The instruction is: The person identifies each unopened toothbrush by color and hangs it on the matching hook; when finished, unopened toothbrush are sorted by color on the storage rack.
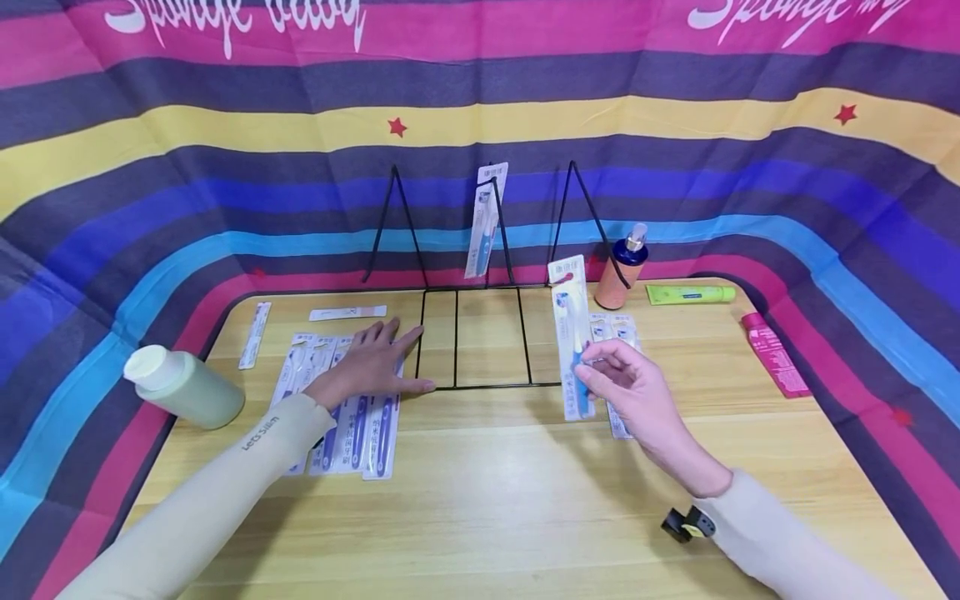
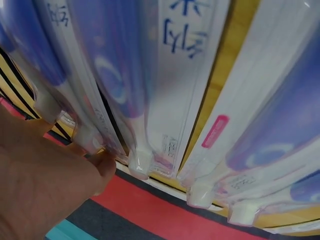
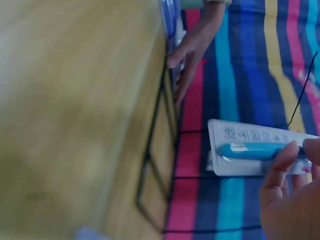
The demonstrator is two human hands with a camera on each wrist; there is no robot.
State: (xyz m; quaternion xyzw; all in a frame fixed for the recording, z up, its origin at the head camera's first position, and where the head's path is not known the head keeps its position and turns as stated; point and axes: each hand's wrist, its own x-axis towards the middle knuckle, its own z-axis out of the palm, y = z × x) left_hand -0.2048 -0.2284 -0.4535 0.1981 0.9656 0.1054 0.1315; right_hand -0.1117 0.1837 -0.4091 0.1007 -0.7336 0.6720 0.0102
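- In front of the black wire rack (image 1: pixel 487 386) is the bare part of a light wood table (image 1: pixel 480 517).
- Left of the rack lie flat packs with purple toothbrushes (image 1: pixel 348 433), in a row. A pale green bottle (image 1: pixel 202 392) with a white cap is farther left of it.
- Right of the rack are more flat packs (image 1: pixel 622 423), then a pink tube (image 1: pixel 776 354), a green tube (image 1: pixel 686 294) and an orange pump bottle (image 1: pixel 617 279), which is close to the rack's back corner.
- Behind the rack hangs a stripy cloth (image 1: pixel 480 79) with red stars and white writing.
- The right hand (image 1: pixel 630 387) is at the rack's right end. Its thumb and fingers pinch the low part of a blue toothbrush pack (image 1: pixel 567 325), so most of the pack sticks up above them.
- The left hand (image 1: pixel 372 362) has its fingers spread at the rack's left end, over the purple packs. I can't tell if it touches the wire.
- The pinched pack is long, flat and white, with a clear front, dark writing and a blue-handled brush inside. It tips a little to the left.
- A pack like it (image 1: pixel 486 221) stands up at the rack's middle.
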